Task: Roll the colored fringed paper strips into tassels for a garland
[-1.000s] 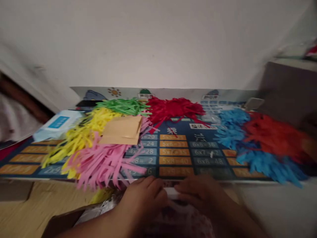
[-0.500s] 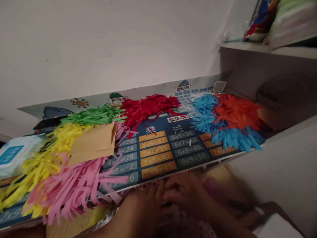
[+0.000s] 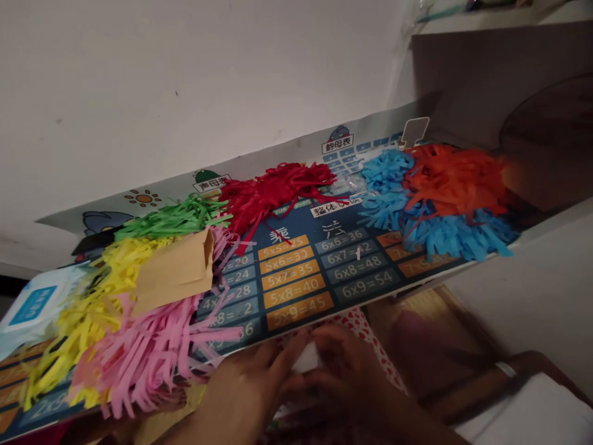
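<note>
Apparently mid-job: white piece (image 3: 306,358) between both hands, fringed bunches on the table (image 3: 340,275).

Left hand (image 3: 250,377) and right hand (image 3: 352,364) look narrowly pinched on the white piece, just off the table's near edge; dim, exact finger contact unclear. Pink (image 3: 162,349), yellow (image 3: 92,309), green (image 3: 178,216), red (image 3: 275,188), blue (image 3: 389,173) and orange (image 3: 456,179) bunches already lie fringed, so I'd call those cut. Brown paper packet (image 3: 173,272) rests over pink and yellow. White piece shows no fringe I can make out, so probably not finished; how much remains, can't tell.
</note>
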### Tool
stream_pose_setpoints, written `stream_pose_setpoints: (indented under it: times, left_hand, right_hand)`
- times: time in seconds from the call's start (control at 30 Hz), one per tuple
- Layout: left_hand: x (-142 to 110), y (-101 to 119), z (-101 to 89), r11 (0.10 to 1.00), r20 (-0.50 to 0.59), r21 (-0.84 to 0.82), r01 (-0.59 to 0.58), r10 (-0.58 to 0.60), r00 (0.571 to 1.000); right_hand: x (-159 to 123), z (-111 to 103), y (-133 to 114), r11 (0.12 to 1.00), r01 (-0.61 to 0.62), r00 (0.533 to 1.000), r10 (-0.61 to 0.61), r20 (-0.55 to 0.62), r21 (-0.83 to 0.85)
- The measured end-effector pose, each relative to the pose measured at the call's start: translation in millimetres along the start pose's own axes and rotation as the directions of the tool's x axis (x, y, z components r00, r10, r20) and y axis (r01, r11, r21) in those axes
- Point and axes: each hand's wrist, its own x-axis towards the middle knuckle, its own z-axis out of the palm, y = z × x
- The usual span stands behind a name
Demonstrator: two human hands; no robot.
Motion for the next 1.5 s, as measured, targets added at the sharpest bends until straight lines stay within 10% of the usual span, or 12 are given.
stream_pose_setpoints:
  times: [0.43,1.5]
  left_hand:
    - [5,-3,-30.4,0.914,0.161,-0.396,0.089,-0.026,0.987]
    - [12,0,-23.0,0.983,-0.259,-0.164,-0.077,0.032,0.965]
  right_hand:
    - [-1,-1,-12,0.950,0.029,0.999,-0.014,0.051,-0.311]
    - [-7,6,-11,0.872,0.072,0.997,-0.043,0.071,-0.484]
